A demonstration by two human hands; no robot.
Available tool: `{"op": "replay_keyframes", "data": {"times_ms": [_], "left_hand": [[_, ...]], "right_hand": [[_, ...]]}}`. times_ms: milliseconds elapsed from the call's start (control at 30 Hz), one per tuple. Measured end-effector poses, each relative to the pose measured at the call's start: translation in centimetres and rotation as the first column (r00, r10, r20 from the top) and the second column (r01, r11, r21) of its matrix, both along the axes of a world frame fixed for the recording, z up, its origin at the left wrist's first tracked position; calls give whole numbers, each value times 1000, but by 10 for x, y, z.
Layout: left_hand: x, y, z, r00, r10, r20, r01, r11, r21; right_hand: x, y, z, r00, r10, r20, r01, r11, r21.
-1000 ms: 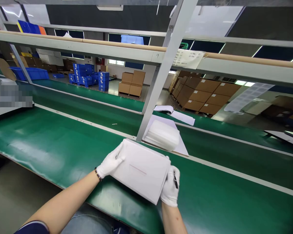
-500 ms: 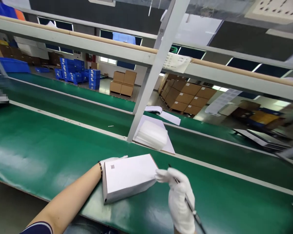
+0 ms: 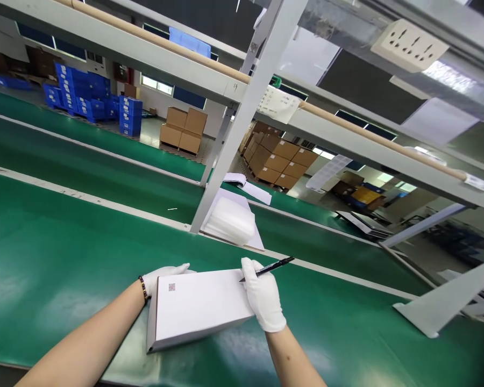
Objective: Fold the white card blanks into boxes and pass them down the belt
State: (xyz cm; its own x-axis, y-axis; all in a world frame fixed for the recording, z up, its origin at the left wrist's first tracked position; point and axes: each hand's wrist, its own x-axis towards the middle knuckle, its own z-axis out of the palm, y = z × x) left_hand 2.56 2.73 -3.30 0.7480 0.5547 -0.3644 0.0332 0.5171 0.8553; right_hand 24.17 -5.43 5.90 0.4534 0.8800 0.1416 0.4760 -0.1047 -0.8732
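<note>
A white cardboard box (image 3: 204, 303) with a small printed square code near its left end sits on the green work surface (image 3: 105, 242). My left hand (image 3: 167, 275), in a white glove, grips the box at its left end; part of the fingers is hidden behind it. Gloved in white too, my right hand (image 3: 262, 295) is closed around a black marker pen (image 3: 275, 265) at the box's right end. The pen's tip points down-left at the top face; whether it touches the box I cannot tell.
A stack of white foam sheets (image 3: 230, 220) lies behind the box, beside a grey metal post (image 3: 242, 129). Paper strips (image 3: 256, 192) rest beyond it. A slanted grey bracket (image 3: 447, 301) stands at right. Farther off are blue crates (image 3: 129, 115) and brown cartons (image 3: 280, 161).
My right hand has come to the box's right end and turned the pen so its tip points at the top face. The view has shifted right; my left hand stays on the box.
</note>
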Motion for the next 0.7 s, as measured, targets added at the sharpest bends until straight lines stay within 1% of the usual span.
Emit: {"op": "replay_keyframes", "data": {"times_ms": [100, 233, 467, 600, 633, 700], "left_hand": [[-2, 2, -4, 998, -1, 56, 1, 1000, -10], [-2, 3, -10, 996, 8, 86, -8, 1000, 2], [-3, 3, -16, 991, 13, 133, -8, 999, -37], [-2, 3, -14, 996, 10, 93, -7, 999, -39], [-2, 3, -13, 997, 10, 71, -8, 1000, -28], [-1, 2, -9, 998, 65, -14, -65, 997, 40]], "right_hand": [[-1, -1, 0, 999, -6, 49, 7, 1000, -27], [0, 1, -1, 996, 12, 91, -6, 998, -60], [4, 2, -7, 978, 39, 205, -29, 998, -52], [3, 5, -9, 976, 21, 218, -8, 998, -58], [3, 5, -9, 977, 13, 215, -2, 998, -55], [4, 5, -8, 983, 0, 184, 8, 999, -47]]}}
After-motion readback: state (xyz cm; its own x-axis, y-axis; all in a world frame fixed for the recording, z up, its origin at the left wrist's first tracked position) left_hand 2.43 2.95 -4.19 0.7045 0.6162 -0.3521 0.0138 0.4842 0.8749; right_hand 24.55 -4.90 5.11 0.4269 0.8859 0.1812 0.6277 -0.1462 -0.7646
